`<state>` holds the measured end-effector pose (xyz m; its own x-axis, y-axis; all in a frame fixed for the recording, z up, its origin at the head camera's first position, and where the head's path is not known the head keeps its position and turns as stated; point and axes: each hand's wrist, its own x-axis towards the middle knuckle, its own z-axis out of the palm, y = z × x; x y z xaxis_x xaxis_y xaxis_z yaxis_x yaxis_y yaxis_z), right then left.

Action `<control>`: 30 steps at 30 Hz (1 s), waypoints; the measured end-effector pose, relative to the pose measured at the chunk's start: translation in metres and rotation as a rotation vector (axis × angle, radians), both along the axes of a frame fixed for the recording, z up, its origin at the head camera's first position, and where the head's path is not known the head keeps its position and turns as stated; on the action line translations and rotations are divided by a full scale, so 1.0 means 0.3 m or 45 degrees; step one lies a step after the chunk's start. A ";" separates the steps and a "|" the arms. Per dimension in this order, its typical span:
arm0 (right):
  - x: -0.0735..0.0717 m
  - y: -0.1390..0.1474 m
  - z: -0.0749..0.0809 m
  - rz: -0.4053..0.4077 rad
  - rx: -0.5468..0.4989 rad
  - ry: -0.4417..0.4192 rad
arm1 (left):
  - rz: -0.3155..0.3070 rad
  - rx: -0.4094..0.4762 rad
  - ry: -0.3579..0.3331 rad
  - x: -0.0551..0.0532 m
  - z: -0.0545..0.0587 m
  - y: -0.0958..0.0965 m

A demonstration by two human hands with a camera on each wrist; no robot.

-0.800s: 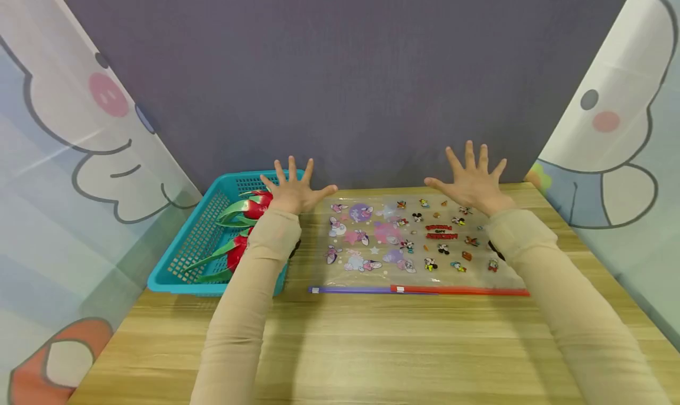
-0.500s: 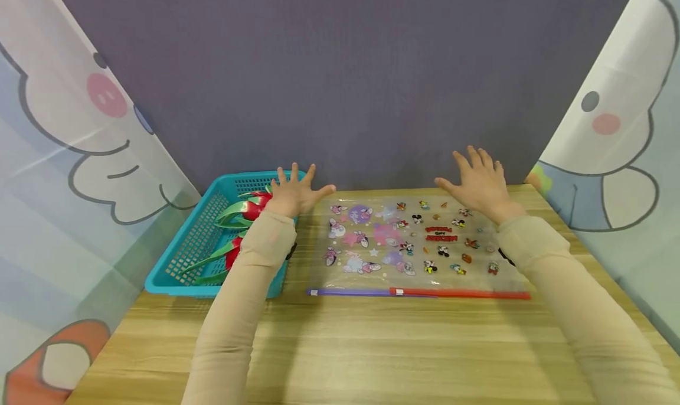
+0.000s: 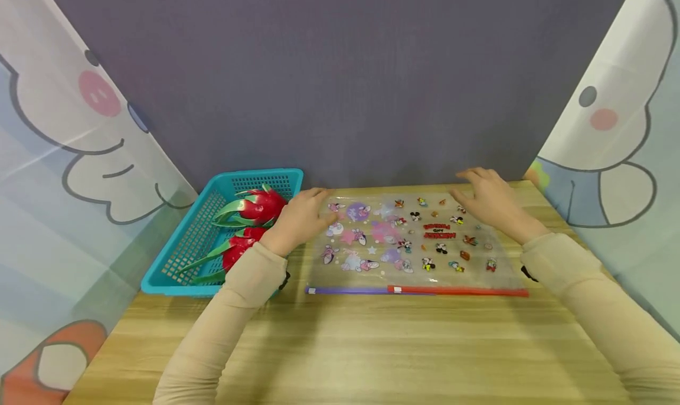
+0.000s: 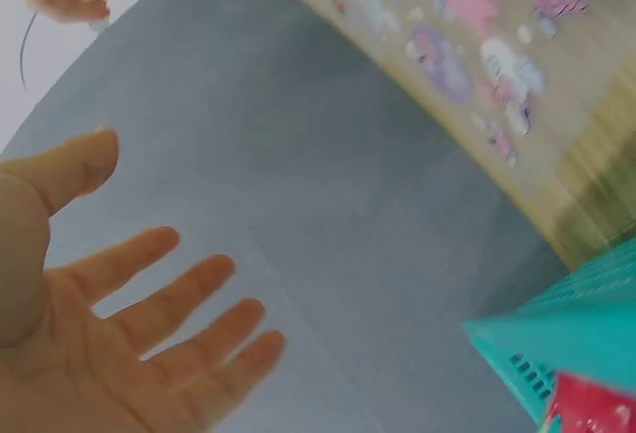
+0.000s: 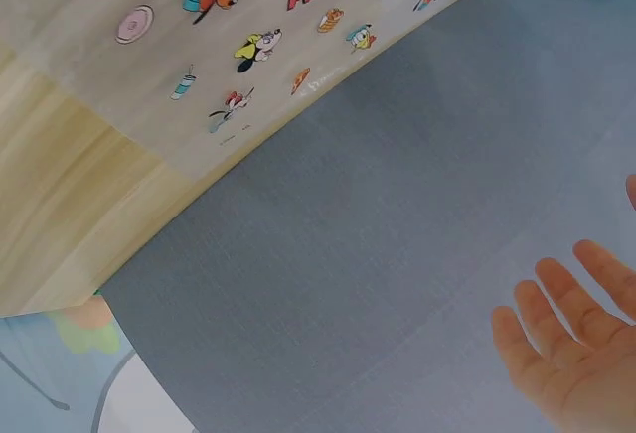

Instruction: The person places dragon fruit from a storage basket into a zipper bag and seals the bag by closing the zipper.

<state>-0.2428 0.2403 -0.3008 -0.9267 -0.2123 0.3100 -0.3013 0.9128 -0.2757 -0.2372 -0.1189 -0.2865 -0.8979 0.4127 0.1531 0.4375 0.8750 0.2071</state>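
Your left hand (image 3: 301, 219) hovers just right of the turquoise basket (image 3: 175, 234), its fingers loosely extended with the thumb held apart, gripping nothing. Your right hand (image 3: 491, 201) is well apart from the basket, out to its right; those fingers are spread and relaxed, holding nothing either.

Inside the basket you have two red dragon fruits (image 3: 243, 245) with green leafy tips, lying side by side, the near one partly hidden by your left arm. Right of the basket, two clear printed bags lie flat on the wood-grained worktop (image 3: 372, 346). The bag with the purple zip strip (image 3: 347, 290) is nearer to the basket; the bag with the red zip strip (image 3: 478, 291) lies farther from it, and the two strips overlap. The red-strip bag's lettering reads upside down from your side. A dark grey panel (image 3: 340, 86) stands behind the basket, and a cartoon-printed cloth (image 3: 42, 157) hangs to its left.
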 end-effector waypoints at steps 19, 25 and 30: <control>0.125 0.027 -0.130 0.159 -0.101 -0.161 | -0.167 0.149 -0.020 0.160 -0.129 0.025; 0.177 0.042 -0.168 0.226 -0.080 -0.204 | -0.230 0.157 -0.064 0.181 -0.181 0.028; 0.219 0.047 -0.214 0.272 -0.052 -0.167 | -0.267 0.139 -0.153 0.189 -0.223 0.023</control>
<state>-0.1770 0.2545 -0.3650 -0.8948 -0.3978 0.2026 -0.4458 0.8194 -0.3602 -0.1805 -0.1120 -0.3534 -0.8087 0.5789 0.1043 0.5738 0.7373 0.3567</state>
